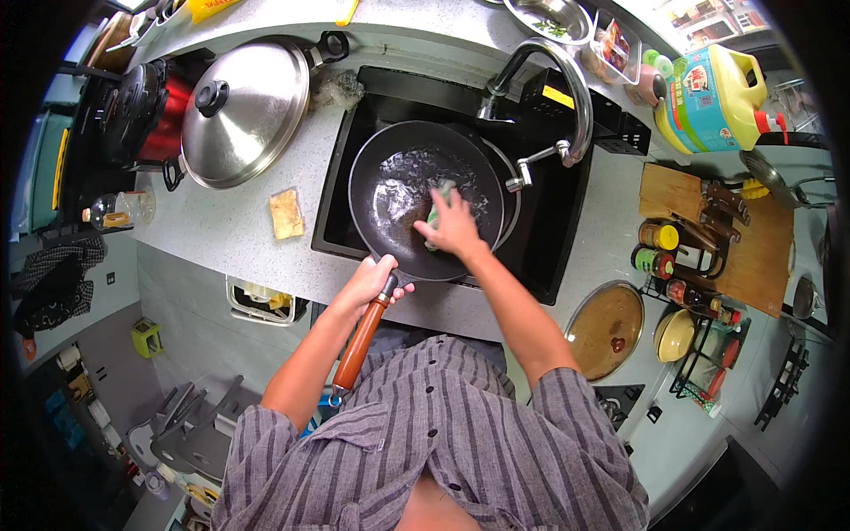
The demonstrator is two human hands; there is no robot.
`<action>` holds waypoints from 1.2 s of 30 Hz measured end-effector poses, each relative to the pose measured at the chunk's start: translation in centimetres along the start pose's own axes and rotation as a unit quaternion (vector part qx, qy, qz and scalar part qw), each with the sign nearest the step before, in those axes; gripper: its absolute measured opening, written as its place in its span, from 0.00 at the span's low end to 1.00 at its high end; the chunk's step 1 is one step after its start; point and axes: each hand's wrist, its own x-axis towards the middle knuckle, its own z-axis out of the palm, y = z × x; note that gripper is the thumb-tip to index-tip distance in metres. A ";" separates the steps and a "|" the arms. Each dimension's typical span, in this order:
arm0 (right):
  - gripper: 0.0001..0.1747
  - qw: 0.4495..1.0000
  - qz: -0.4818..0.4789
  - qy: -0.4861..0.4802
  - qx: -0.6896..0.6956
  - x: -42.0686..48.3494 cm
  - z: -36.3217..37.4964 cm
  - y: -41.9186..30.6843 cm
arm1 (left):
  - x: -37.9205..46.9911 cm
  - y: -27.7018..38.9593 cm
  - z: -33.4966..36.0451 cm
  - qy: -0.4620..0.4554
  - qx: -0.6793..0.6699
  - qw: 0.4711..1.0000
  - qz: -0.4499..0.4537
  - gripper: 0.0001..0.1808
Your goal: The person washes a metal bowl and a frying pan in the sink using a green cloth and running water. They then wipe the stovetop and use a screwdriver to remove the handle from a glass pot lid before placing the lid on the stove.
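Observation:
A dark wok (378, 166) with a brown wooden handle (362, 342) rests over the black sink (554, 265), with water shining inside it. My left hand (378, 282) grips the handle where it joins the wok's near rim. Inside the wok, my right hand (453, 222) presses on a green and white scrubbing cloth or sponge (433, 216), partly hidden under the fingers. Another round metal rim (514, 222) shows beneath the wok's right side. The chrome faucet (578, 86) arches over the sink, its spout right of the wok.
Left of the sink lie a large steel lid (255, 133), a yellowish sponge (287, 214) and a mesh scourer (339, 89). At right stand a yellow detergent jug (707, 99), a knife block with knives (720, 226), sauce jars (654, 235) and a round brown-coated lid or tray (605, 332).

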 end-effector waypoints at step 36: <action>0.06 0.804 0.237 0.111 0.533 1.5 2.2 5.7 | -4.7 3.7 -0.1 0.341 0.555 0.665 0.365 0.54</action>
